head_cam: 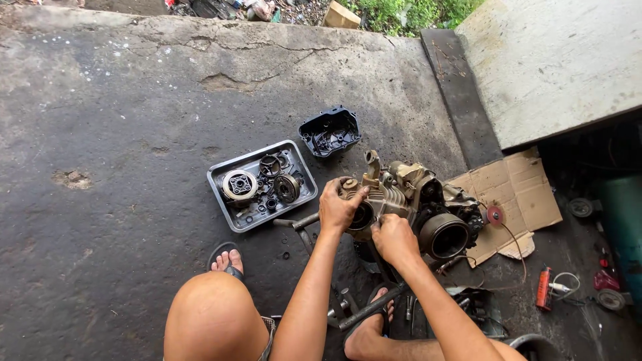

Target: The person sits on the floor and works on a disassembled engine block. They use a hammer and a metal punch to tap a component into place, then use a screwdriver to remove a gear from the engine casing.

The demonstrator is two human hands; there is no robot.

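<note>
While both hands work at one item, the left hand (pixel 340 208) is closed over the near-left end of a grimy motorcycle engine (pixel 411 204), fingers wrapped around its round end piece; the right hand (pixel 394 239) is curled tight against the engine's finned side, whether it pinches a small tool cannot be told; the engine sits on the concrete floor (pixel 120 134), at centre right, partly over a sheet of cardboard (pixel 518 190); to the left, just beside the left hand, a grey metal tray (pixel 231 224) holding round clutch parts and small fittings; farther off, a black plastic cover (pixel 329 132), hollow side up; near the person's feet, dark metal rods (pixel 368 311); to the right, an orange-handled tool (pixel 544 287) with white wire; far right, a pale concrete slab (pixel 555 60).
</note>
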